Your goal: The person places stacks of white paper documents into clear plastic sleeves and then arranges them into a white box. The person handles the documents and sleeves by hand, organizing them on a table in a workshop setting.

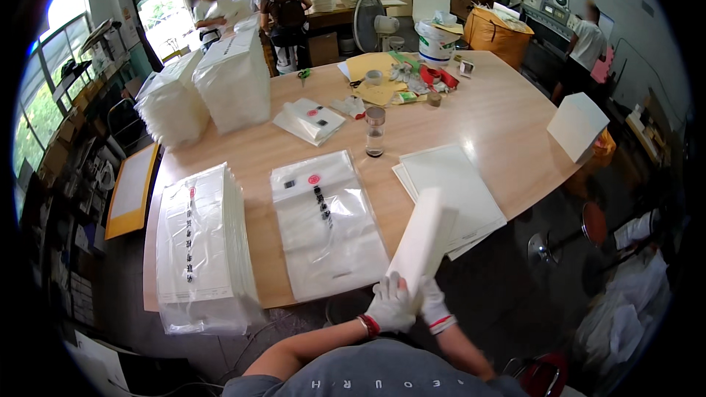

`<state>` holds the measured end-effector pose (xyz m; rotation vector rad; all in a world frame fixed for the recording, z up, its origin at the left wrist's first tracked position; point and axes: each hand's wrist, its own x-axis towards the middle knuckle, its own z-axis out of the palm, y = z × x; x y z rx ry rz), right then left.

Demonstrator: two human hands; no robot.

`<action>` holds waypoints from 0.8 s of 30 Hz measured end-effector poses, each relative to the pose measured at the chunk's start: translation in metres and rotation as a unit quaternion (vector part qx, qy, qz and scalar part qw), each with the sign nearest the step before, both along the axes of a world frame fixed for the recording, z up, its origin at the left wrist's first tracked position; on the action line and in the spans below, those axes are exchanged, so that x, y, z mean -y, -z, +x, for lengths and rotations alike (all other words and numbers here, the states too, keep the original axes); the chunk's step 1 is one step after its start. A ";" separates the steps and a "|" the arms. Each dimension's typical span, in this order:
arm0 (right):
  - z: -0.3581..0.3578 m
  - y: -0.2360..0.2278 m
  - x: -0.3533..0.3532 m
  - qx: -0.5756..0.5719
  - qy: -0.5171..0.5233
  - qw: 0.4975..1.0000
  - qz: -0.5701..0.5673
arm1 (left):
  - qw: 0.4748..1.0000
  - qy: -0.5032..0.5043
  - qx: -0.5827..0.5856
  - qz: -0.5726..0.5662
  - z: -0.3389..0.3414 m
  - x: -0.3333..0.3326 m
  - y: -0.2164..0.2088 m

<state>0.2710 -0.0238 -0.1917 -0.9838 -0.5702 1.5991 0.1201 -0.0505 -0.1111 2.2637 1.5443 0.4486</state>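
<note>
1. My left hand (390,307) covers the lower end of the white sheet stack (424,241), and my right hand (432,304) sits partly behind it; I cannot see how the right fingers close.
2. The near edge of the desk (507,114) is hidden under the clear bag (326,224) and the bag pile (200,250).
3. The small clutter (412,77) at the far end is too small to identify.
4. The picture's rim cuts off my torso.
</note>
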 end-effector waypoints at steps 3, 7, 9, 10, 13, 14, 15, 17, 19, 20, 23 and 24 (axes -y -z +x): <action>-0.039 -0.059 0.008 0.215 0.025 0.973 -0.080 | 0.988 0.047 -0.079 -0.125 -0.004 -0.003 -0.031; -0.034 -0.047 0.004 0.181 0.098 0.978 -0.019 | 0.993 -0.022 0.077 0.084 -0.063 -0.018 -0.064; -0.015 -0.036 0.010 0.245 0.087 0.965 0.042 | 0.945 -0.157 -0.092 0.271 -0.090 -0.033 -0.113; -0.014 -0.044 0.011 0.283 0.084 0.955 0.044 | 0.917 -0.203 -0.179 0.291 -0.106 -0.042 -0.112; -0.014 -0.082 0.029 0.349 0.081 0.929 0.098 | 0.977 -0.106 0.064 -0.171 -0.151 -0.091 -0.063; -0.012 -0.095 0.031 0.358 0.078 0.921 0.133 | 0.955 -0.089 0.206 -0.196 -0.156 -0.104 -0.051; -0.010 -0.106 0.034 0.367 0.074 0.913 0.164 | 0.911 -0.069 0.343 -0.221 -0.159 -0.114 -0.042; -0.007 -0.133 0.040 0.409 0.040 0.887 0.213 | 0.844 -0.047 0.484 -0.227 -0.159 -0.128 -0.038; -0.008 -0.139 0.042 0.453 -0.011 0.854 0.256 | 0.839 -0.056 0.503 -0.201 -0.166 -0.150 -0.057; -0.009 -0.134 0.039 0.478 -0.040 0.831 0.281 | 0.754 -0.071 0.598 -0.261 -0.172 -0.161 -0.054; -0.030 -0.130 0.016 0.734 -0.160 0.583 0.310 | 0.758 -0.079 0.587 -0.275 -0.196 -0.180 -0.076; -0.044 -0.134 0.009 0.751 -0.222 0.548 0.295 | 0.791 -0.101 0.543 -0.263 -0.208 -0.185 -0.060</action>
